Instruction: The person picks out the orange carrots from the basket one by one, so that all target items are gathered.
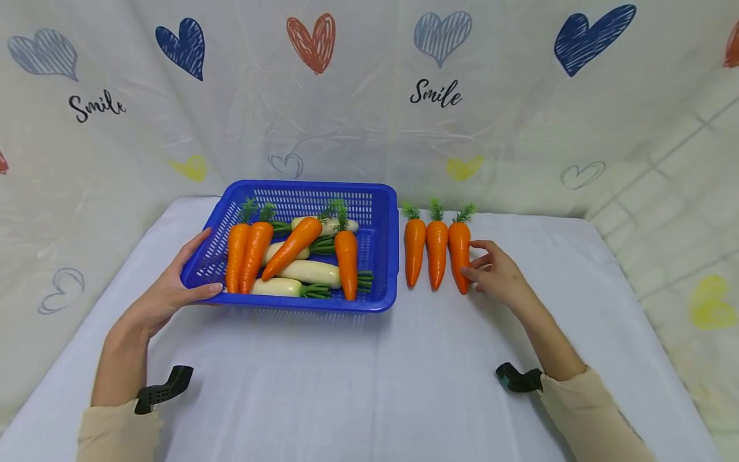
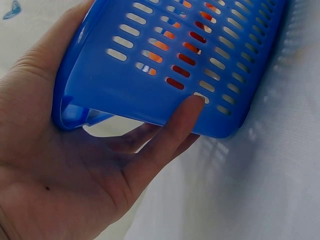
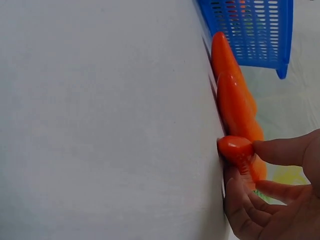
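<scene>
A blue plastic basket (image 1: 395,256) with slotted walls holds several orange carrots (image 1: 297,247) and several white radishes (image 1: 308,271) with green stems. My left hand (image 1: 161,292) grips its left end; in the left wrist view one digit lies against the slotted wall (image 2: 100,85) and others reach beneath. To the right of the basket, three carrots lie side by side with their leafy tops toward the back. My right hand (image 1: 501,274) pinches the rightmost carrot (image 1: 458,247) near its pointed end. The other two, the middle carrot (image 1: 437,253) and the left carrot (image 1: 414,250), lie beside it.
A white cloth (image 1: 369,385) covers the table. Behind it hangs a pale curtain (image 1: 369,115) printed with hearts and "Smile". Black wrist devices (image 1: 167,388) sit by both beige sleeves (image 1: 594,410).
</scene>
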Motion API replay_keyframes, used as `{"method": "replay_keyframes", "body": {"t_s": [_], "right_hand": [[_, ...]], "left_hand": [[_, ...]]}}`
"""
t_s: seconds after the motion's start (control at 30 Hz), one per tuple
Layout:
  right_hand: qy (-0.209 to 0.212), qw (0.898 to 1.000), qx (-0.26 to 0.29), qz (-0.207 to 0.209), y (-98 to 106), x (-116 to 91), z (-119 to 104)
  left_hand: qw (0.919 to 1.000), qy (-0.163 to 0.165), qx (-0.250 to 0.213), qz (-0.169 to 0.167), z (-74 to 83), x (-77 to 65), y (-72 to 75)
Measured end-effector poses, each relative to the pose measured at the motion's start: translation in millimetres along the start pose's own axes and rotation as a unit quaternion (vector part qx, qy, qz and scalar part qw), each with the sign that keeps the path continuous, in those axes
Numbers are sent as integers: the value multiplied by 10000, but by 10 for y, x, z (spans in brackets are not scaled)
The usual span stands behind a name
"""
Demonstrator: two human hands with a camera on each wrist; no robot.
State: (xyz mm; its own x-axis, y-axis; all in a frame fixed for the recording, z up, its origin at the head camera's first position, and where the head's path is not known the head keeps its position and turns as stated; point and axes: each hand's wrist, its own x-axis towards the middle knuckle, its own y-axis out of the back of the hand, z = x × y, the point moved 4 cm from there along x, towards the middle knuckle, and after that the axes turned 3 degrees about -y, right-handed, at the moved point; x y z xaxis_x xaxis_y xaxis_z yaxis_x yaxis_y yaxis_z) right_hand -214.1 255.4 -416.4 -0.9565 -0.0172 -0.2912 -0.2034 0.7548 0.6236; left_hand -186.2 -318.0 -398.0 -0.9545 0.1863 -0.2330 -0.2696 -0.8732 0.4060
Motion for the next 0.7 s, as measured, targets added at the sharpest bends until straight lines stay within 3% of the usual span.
{"method": "replay_keyframes", "body": {"t_s": [0.7], "right_hand": [[-44,9998,-24,215,56,18,14]], "left_hand": [[9998,-94,190,-65,6,-20,8]]}}
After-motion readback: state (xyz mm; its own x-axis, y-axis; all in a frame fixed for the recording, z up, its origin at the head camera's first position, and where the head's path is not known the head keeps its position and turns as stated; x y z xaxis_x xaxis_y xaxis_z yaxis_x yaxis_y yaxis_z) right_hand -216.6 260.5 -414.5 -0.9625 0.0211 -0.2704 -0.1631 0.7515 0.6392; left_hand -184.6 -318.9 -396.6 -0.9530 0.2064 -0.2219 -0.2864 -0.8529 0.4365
